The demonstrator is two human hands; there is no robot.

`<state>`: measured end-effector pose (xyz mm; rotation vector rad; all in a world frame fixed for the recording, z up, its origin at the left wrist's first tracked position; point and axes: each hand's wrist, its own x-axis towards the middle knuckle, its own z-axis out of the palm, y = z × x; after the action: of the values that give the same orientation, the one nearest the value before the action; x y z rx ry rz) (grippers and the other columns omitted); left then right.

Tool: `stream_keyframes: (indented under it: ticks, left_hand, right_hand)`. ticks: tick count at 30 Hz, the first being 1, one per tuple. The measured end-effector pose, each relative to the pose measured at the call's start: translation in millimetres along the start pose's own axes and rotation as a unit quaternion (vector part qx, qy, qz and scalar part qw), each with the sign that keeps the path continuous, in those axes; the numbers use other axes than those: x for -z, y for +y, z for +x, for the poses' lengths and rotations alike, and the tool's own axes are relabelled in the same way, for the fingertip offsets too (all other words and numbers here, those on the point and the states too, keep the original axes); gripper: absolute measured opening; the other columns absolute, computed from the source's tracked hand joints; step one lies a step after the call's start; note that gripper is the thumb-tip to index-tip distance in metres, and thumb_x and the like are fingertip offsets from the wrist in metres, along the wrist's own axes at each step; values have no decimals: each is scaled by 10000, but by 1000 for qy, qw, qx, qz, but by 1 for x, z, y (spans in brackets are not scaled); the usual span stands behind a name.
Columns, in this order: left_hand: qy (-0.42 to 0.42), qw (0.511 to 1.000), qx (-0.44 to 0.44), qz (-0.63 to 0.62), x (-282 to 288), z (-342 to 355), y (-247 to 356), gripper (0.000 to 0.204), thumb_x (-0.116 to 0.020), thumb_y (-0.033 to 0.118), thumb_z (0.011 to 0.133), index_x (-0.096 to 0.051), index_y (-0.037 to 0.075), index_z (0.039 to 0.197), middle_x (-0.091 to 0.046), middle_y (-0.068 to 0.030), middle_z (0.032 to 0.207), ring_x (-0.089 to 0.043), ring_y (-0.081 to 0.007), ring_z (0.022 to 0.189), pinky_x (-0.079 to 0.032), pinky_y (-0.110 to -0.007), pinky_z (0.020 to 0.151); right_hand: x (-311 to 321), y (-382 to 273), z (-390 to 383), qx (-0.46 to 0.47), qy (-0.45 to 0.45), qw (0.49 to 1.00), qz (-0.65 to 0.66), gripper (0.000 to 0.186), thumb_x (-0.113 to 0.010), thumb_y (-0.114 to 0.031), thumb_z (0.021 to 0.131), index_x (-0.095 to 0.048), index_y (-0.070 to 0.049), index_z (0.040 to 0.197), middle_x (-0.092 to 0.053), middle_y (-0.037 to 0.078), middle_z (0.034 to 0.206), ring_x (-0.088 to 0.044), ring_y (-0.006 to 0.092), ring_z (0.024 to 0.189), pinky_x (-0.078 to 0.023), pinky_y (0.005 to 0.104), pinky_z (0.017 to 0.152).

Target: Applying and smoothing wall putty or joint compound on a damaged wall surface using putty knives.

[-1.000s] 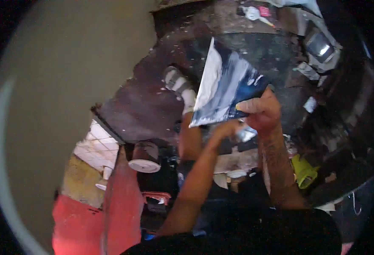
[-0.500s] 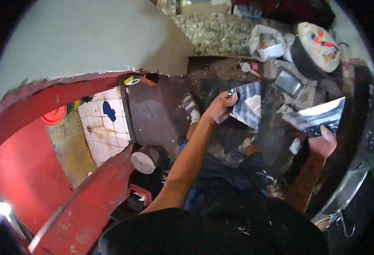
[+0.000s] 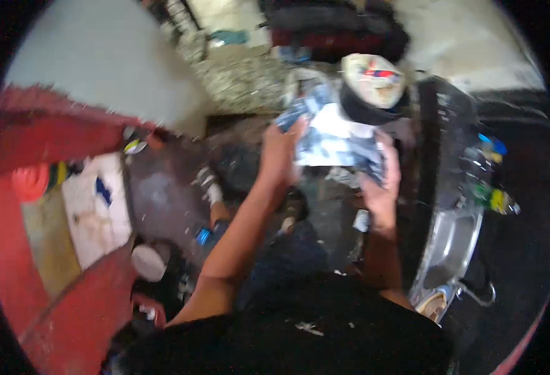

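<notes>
My left hand (image 3: 281, 150) is closed on a flat, shiny plate (image 3: 303, 119) smeared with white. My right hand (image 3: 381, 175) grips the right side of another grey-and-white piece (image 3: 365, 150); blur hides whether the two pieces are separate, overlapping or touching. Both hands are raised in front of me over the dark floor. Just beyond them stands a round black container (image 3: 371, 109) with a pale, cluttered top. My legs and sandalled feet show beneath my arms.
A steel sink (image 3: 450, 247) with a hooked tap (image 3: 487, 294) and plastic bottles (image 3: 496, 200) lines the right. At left are a red low wall (image 3: 81, 309), white tiles (image 3: 97, 219), a bucket (image 3: 150, 262) and a grey wall (image 3: 112, 69). A rubble-like surface (image 3: 237, 84) lies ahead.
My view has swung, bringing the sink counter into fuller sight. The two held pieces, apart half a second ago, have come close together ahead of me, and both hands have risen in view.
</notes>
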<state>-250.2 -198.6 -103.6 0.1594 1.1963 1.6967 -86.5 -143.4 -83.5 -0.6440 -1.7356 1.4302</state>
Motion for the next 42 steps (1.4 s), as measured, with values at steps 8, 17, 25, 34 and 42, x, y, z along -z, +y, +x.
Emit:
stream_keyframes:
  ticks: [8,17,25,34,42]
  left_hand:
    - [4,998,37,-48,13,-1,-11,176,-627,172,708,-548,32,780,-529,13,656,-468,-77,547,-383,-236,494]
    - [1,1000,1,25,19,-17,29,141,-508,122,796,-532,2,867,-559,-31,771,-523,-101,624,-432,-238,557]
    - [9,999,13,44,23,19,-1,144,-508,179,798,-512,44,747,-523,-12,616,-504,-120,484,-424,-254,455]
    - [26,918,85,386,30,66,-49,261,-580,201,716,-496,-22,609,-468,-75,523,-456,-149,479,-367,-334,419]
    - [-182,678,91,707,161,143,-158,222,-572,238,703,-545,21,671,-525,-82,560,-540,-189,520,-418,-356,433]
  right_hand:
    - [-14,0,-7,125,-100,955,-248,569,-400,160,512,-495,-59,1029,-390,157,1059,-397,304,1014,-315,351,875]
    - [24,40,-5,-30,-40,952,-302,605,-388,154,585,-373,-49,1154,-382,143,1148,-336,278,1113,-209,321,958]
    - [-19,-4,54,0,-243,905,-350,650,-373,148,590,-405,-195,1141,-402,151,1080,-438,364,962,-390,387,787]
    - [-5,71,12,-22,-265,902,-340,602,-385,123,571,-435,-138,1110,-456,163,1052,-463,368,918,-396,399,767]
    - [-12,110,-32,-140,-315,911,-226,561,-387,120,525,-460,-20,1064,-466,156,1080,-439,290,1019,-331,302,871]
